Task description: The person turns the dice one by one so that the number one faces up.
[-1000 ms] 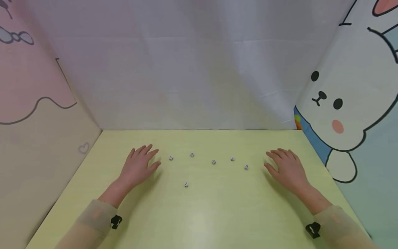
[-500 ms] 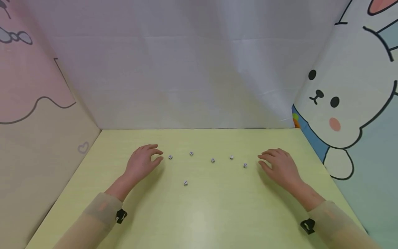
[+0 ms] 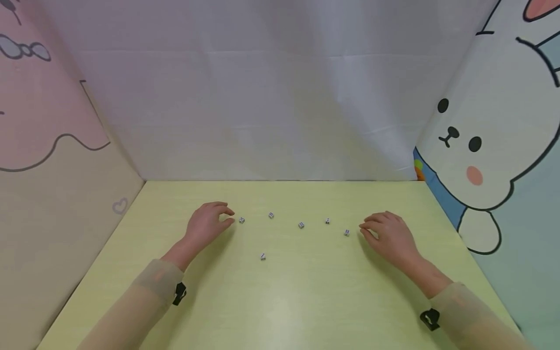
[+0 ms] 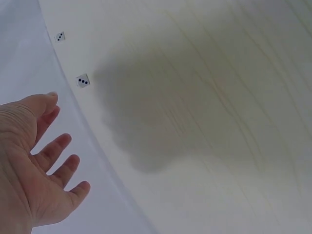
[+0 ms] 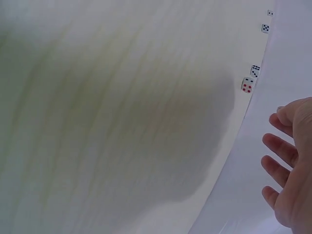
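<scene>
- Left hand (image 3: 207, 224), frame left: grip released, just beside leftmost die (image 3: 241, 220)
- Right hand (image 3: 389, 239), frame right: grip released, near rightmost die (image 3: 346, 233)
- Four more dice (image 3: 301, 225) mid-frame

Six white dice (image 3: 301, 225) lie apart, five in a loose row.

The left hand (image 3: 206, 224) is reaching inward, its spread fingers bending and drawing nearer the thumb, so that the fingertips are coming just beside the leftmost die (image 3: 241, 220). The right hand (image 3: 391, 238) is shifting inward too, its fingers and thumb drawing closer together and nearing the rightmost die (image 3: 347, 233). The left sleeve (image 3: 140, 301) is following its hand, sliding forward and toward the middle.
</scene>
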A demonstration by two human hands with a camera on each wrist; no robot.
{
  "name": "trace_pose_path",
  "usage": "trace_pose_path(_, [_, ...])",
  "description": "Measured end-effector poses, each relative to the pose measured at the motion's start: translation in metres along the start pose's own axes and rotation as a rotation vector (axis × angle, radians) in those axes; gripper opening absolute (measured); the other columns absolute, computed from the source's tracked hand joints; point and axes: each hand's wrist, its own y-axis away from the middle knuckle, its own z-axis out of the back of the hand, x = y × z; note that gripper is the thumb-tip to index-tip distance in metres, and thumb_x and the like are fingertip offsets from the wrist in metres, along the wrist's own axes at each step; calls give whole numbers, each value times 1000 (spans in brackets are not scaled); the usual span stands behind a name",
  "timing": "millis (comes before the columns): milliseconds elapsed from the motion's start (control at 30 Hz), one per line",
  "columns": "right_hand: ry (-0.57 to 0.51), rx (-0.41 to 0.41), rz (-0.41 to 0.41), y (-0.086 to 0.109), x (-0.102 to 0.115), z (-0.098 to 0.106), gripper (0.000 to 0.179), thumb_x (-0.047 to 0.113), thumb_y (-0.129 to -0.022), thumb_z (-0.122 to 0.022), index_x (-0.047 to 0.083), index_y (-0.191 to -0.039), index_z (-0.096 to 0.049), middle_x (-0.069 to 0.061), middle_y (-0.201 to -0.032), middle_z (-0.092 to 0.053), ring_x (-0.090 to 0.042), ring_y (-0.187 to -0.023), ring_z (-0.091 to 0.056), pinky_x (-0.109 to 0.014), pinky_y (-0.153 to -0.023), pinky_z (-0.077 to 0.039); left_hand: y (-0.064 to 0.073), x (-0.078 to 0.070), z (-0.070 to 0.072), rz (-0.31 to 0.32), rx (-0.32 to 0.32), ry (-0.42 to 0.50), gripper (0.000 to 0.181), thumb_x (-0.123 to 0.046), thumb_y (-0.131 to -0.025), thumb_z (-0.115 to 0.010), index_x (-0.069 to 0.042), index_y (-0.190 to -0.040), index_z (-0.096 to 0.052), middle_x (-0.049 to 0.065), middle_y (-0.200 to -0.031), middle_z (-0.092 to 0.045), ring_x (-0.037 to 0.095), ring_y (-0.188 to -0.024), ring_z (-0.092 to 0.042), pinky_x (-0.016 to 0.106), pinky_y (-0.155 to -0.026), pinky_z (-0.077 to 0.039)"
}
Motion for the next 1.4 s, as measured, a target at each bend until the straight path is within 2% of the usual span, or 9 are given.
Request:
trace_pose_path(233, [-6,54,-40,4,1,-5,14,17,-91,-79,8,-101,-81,-11,-109,-74,-35,-108,-63,-60,-99,-47,-11,-2,-11,2,37,-11,25,-26,-96,-72,-12,-117,-77,16,-144,-58,41,-137,-46,59,-111,-39])
trace_pose_path(567, [-10,66,-50,8,1,-8,14,17,-91,-78,8,-101,-81,-11,-109,-74,-36,-108,-63,-60,-96,-48,-18,4,-22,-75,72,-15,28,-21,-97,-70,-11,-123,-74,20,-145,-55,46,-138,-42,62,-112,-35])
trace_pose_path(667, [-2,65,-43,9,1,-9,13,17,-91,-78,8,-100,-81,-12,-109,-74,-36,-107,-64,-60,-97,-48,-18,6,-24,-81,77,-13,27,-21,-98,-69,-12,-122,-75,20,-145,-55,46,-138,-42,62,-112,-35])
trace_pose_path(967, [3,69,-41,11,-1,-10,14,18,-92,-77,8,-101,-81,-12,-110,-73,-36,-108,-63,-59,-96,-48,-19,8,-28,-65,66,26,19,-25,-98,-71,-14,-112,-78,18,-144,-57,45,-139,-42,61,-114,-34])
trace_pose_path(1400, [-1,109,-93,10,-3,-12,17,20,-95,-73,8,-106,-80,-13,-114,-72,-40,-113,-60,-62,-98,-45,-20,9,-30,-21,70,57,22,-29,-97,-72,-14,-112,-78,18,-145,-56,44,-138,-43,60,-114,-35])
